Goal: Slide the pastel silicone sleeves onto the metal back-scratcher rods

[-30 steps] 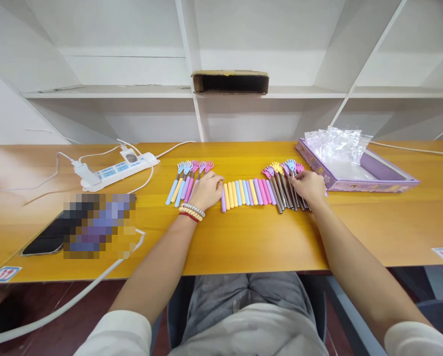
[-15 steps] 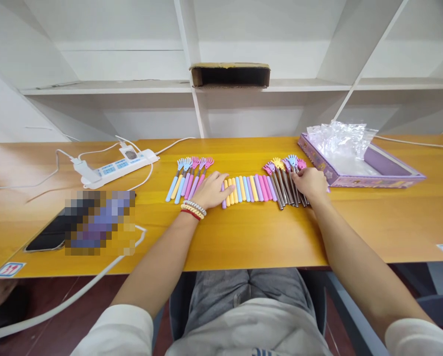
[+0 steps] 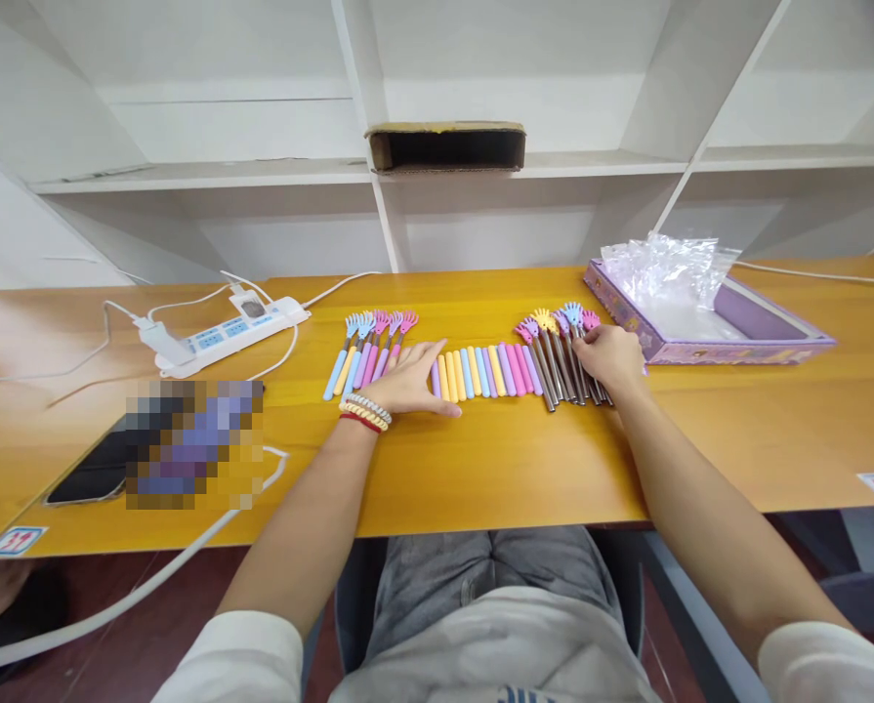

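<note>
Several small back scratchers with pastel handles lie in rows on the yellow table [image 3: 524, 459]. One group [image 3: 367, 344] is at the left, with hand-shaped heads pointing away from me. A middle row of pastel handles [image 3: 484, 370] runs over to a group with metal shafts and coloured heads [image 3: 558, 342]. My left hand [image 3: 405, 383] lies flat, fingers spread, at the left end of the middle row. My right hand [image 3: 608, 357] rests on the right-hand group, fingers curled over the metal shafts.
A purple box [image 3: 744, 337] holding crumpled clear plastic [image 3: 663, 268] sits at the right. A white power strip [image 3: 221, 332] with cables lies at the left, in front of it a dark phone [image 3: 89, 469]. White shelves with a cardboard box [image 3: 447, 146] stand behind.
My left hand has slid back toward me and flattened beside the middle row's left end. The right hand stays on the right-hand group. The view has shifted slightly.
</note>
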`<state>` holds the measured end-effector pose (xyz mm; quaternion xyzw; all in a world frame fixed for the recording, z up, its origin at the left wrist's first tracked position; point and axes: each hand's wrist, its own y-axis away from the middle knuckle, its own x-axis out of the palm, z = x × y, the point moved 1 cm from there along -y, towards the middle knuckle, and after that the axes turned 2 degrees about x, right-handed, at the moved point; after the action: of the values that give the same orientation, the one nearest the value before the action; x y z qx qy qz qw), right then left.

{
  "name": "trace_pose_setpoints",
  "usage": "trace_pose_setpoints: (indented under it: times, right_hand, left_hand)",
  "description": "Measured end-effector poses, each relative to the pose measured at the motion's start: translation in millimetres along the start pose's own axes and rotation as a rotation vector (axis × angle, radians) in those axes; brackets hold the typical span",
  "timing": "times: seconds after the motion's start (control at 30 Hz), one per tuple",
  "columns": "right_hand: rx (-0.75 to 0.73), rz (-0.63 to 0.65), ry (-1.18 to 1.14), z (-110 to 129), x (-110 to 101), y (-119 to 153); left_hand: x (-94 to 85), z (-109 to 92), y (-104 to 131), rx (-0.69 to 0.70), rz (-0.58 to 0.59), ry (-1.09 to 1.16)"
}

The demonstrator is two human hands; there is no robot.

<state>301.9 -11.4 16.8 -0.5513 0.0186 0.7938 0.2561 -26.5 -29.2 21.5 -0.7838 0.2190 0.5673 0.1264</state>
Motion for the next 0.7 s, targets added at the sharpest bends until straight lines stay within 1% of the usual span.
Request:
trace_pose_setpoints:
  times: [0.17, 0.27, 0.37, 0.43, 0.53, 0.7]
  right_hand:
    - [0.026, -0.071, -0.085, -11, 1, -10]
    - [0.049, -0.109, -0.189, -21, 5, -21]
    - [0.074, -0.13, -0.3, -27, 9, -27]
    - [0.052, -0.14, -0.327, -26, 9, -27]
    - [0.005, -0.14, -0.313, -21, 8, -23]
    - [0.025, -0.14, -0.278, -21, 6, -22]
  left_hand:
    - [-4.7, -1, 4, -0.067, 0.12, 0.014]
    - [-5.5, 2, 6, -0.073, 0.161, 0.017]
    - [-5.1, 4, 5, -0.049, 0.158, 0.019]
    - [-5.0, 4, 5, -0.044, 0.151, 0.015]
    - [-5.7, 3, 5, -0.042, 0.149, 0.009]
    - [-6.2, 3, 6, -0.027, 0.144, 0.021]
